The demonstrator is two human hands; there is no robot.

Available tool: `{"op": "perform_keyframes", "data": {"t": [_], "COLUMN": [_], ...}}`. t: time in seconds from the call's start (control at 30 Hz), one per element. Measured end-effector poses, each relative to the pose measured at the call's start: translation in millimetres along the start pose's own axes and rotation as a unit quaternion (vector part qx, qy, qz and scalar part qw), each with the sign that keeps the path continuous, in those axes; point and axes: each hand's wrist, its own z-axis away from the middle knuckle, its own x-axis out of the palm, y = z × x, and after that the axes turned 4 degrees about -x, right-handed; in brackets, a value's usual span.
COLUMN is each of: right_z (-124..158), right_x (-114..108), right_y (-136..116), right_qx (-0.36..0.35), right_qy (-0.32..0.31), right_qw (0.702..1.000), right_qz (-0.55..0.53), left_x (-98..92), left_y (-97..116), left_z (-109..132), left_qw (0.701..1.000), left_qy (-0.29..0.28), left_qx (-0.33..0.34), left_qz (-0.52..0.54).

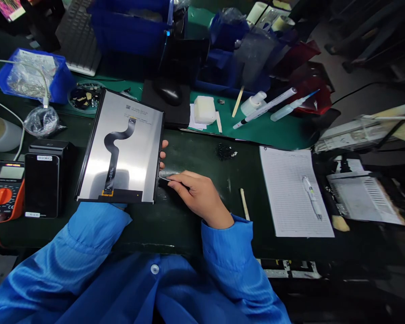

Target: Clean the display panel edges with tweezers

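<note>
A tablet display panel is tilted up on the left, its silver back towards me with a black ribbon cable across it. Behind it, my left hand supports the panel; only its fingertips show past the right edge, and the palm is hidden. My right hand is closed in a pinch on tweezers, whose tips meet the panel's lower right edge. Whether anything is between the tips is too small to tell.
An orange multimeter and a black phone are at left. Black scraps lie on the dark mat. A ruled paper sheet with a pen is at right. Blue bins and a mouse stand behind.
</note>
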Motion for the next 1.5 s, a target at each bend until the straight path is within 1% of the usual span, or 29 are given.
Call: {"op": "perform_keyframes", "data": {"t": [0.1, 0.3, 0.4, 0.5, 0.57, 0.67, 0.77, 0.9, 1.07, 1.2, 1.27, 1.37, 1.5], "right_z": [1, 0, 1, 1, 1, 0, 0, 0, -1, -1, 0, 1, -1], "right_x": [1, -1, 0, 1, 1, -1, -2, 0, -1, -2, -1, 1, -1], "right_y": [0, 1, 0, 0, 0, 0, -1, -1, -1, -1, -1, -1, -2], "right_qx": [0.031, -0.011, 0.006, 0.031, 0.023, -0.003, 0.001, 0.031, 0.005, -0.008, 0.003, 0.028, -0.003], "right_qy": [0.005, 0.006, -0.007, 0.003, 0.005, -0.008, -0.019, -0.005, -0.015, -0.015, -0.008, 0.005, -0.003], "right_qw": [0.999, 1.000, 1.000, 0.999, 1.000, 1.000, 1.000, 0.999, 1.000, 1.000, 1.000, 0.999, 1.000], "right_qz": [-0.016, -0.002, -0.001, -0.011, -0.008, 0.003, 0.005, -0.017, 0.000, 0.007, -0.006, -0.031, -0.009], "left_x": [2.6, 8.7, 8.0, 7.3, 7.0, 5.6, 3.7, 6.1, 12.7, 13.2, 13.4, 15.6, 19.2], "left_y": [-2, 0, -1, -2, -2, 1, 1, -4, -3, 0, 0, -4, -7], "left_z": [1, 1, 1, 1, 1, 1, 1, 1, 2, 1, 0, -1, 3], "left_qw": [1.000, 1.000, 1.000, 1.000, 1.000, 1.000, 0.999, 0.999, 1.000, 1.000, 1.000, 1.000, 0.999], "left_qy": [-0.012, 0.001, -0.001, -0.015, -0.013, -0.010, -0.023, -0.012, 0.015, 0.005, -0.001, 0.009, 0.004], "left_qx": [0.007, 0.010, -0.003, 0.007, 0.007, -0.008, -0.021, 0.017, 0.007, -0.003, -0.004, 0.020, 0.033], "left_qz": [0.004, 0.004, 0.005, 0.017, 0.017, 0.017, 0.019, 0.026, 0.004, -0.008, -0.008, 0.002, -0.013]}}
